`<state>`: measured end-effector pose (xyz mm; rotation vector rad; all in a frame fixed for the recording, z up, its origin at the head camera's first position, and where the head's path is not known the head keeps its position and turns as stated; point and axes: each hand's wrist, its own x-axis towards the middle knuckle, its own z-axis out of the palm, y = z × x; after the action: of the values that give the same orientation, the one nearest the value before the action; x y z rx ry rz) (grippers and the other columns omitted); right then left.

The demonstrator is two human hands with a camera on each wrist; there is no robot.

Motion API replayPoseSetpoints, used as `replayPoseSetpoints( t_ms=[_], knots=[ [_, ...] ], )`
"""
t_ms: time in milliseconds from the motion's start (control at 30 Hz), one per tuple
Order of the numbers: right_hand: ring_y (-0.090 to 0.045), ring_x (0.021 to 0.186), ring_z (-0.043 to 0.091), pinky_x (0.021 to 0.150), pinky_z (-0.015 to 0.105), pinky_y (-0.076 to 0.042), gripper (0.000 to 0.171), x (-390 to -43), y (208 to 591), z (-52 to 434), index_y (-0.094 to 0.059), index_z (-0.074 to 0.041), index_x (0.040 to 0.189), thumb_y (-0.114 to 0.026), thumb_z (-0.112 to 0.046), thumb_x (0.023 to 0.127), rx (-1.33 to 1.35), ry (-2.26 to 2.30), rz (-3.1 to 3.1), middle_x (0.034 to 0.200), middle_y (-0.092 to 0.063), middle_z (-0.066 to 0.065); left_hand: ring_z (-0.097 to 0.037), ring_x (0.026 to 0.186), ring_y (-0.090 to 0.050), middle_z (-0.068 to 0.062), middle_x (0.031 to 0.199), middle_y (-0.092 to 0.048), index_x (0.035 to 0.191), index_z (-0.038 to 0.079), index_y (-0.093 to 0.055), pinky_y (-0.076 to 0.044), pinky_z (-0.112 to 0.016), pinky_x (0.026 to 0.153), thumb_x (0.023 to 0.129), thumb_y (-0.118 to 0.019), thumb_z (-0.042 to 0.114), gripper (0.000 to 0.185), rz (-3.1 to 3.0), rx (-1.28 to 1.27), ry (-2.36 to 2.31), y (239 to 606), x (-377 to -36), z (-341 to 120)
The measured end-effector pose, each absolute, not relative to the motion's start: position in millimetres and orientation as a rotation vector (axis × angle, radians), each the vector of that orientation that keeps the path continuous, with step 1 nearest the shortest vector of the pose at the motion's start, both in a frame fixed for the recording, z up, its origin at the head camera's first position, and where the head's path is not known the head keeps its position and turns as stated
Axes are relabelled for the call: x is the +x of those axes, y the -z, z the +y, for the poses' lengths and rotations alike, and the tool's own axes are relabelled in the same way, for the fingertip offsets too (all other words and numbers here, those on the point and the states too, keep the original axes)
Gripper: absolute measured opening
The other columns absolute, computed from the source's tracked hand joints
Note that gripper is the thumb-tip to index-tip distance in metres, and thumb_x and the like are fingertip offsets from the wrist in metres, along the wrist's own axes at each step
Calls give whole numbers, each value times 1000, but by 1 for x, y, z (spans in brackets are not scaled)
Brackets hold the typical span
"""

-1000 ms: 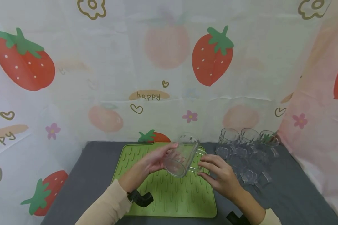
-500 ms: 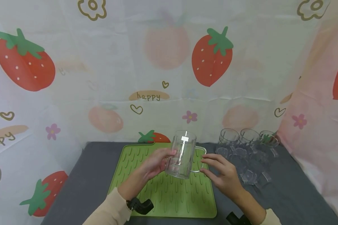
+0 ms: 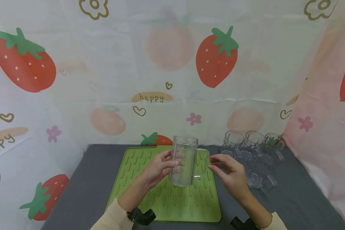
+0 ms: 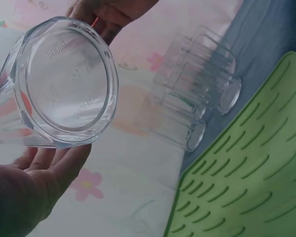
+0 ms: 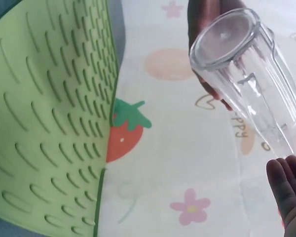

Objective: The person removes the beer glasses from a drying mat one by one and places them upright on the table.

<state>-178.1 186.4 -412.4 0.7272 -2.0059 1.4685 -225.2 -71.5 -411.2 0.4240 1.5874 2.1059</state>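
Observation:
My left hand [image 3: 158,167] grips a clear glass mug [image 3: 188,163] round its body, thumb on the near side and fingers showing through the glass. The mug is nearly upright above the green mat [image 3: 175,207], its handle pointing right. At that handle, the thumb and fingertips of my right hand [image 3: 231,175] pinch the outer edge. "500ml" shows on the mug's base [image 4: 66,81] in the left wrist view. In the right wrist view the mug's side [image 5: 256,84] shows ridged facets, with right fingers [image 5: 281,173] at the handle.
Several clear mugs [image 3: 254,139] stand in a group at the back right of the grey cloth [image 3: 299,198]. Behind the table hangs a strawberry-print curtain [image 3: 112,80], with another side of it at the right.
The mug has turned from tilted, with its base towards me, to nearly upright. My left fingers have shifted round its body, and my right thumb and fingers have closed together at the handle.

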Motion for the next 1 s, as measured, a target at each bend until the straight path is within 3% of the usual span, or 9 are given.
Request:
replayPoseSetpoints(
  t_ms=[100,200,433,700,1000],
  knots=[
    [-67,95,2,77,19,-57,32,-176,412,185,-67,6,109,-70,16,79,625,-1578,-2007,102,-69,16,-12,109,-63,-11,138,-53,151,-1,-25,-52,-40,99,89,-60,7,71,1575,474,-2126,413,-223,-74],
    [-68,94,2,76,21,-58,30,-175,413,186,-66,5,112,-69,9,83,513,-1723,-2046,103,-71,7,-12,112,-61,-7,138,-53,152,0,-22,-51,-38,101,89,-58,3,73,1559,537,-2141,414,-220,-75],
    [-70,87,9,76,30,-60,33,-177,413,188,-58,15,119,-66,1,89,473,-2100,-2026,100,-71,-4,-14,119,-58,-1,135,-55,152,-1,-23,-51,-37,102,87,-62,1,76,1517,681,-2170,417,-218,-76],
    [-71,92,9,78,24,-59,30,-178,415,189,-68,-12,116,-59,4,93,607,-2366,-1916,101,-72,-6,-12,120,-58,-14,144,-46,152,-2,-23,-49,-37,103,83,-66,-2,82,1603,707,-2145,418,-212,-75],
    [-71,94,9,82,25,-58,29,-178,417,188,-67,-6,118,-60,4,92,659,-2404,-1876,103,-73,-5,-11,120,-58,-5,142,-50,151,-1,-26,-49,-38,103,84,-65,-4,78,1624,741,-2138,419,-211,-74]
  ],
)
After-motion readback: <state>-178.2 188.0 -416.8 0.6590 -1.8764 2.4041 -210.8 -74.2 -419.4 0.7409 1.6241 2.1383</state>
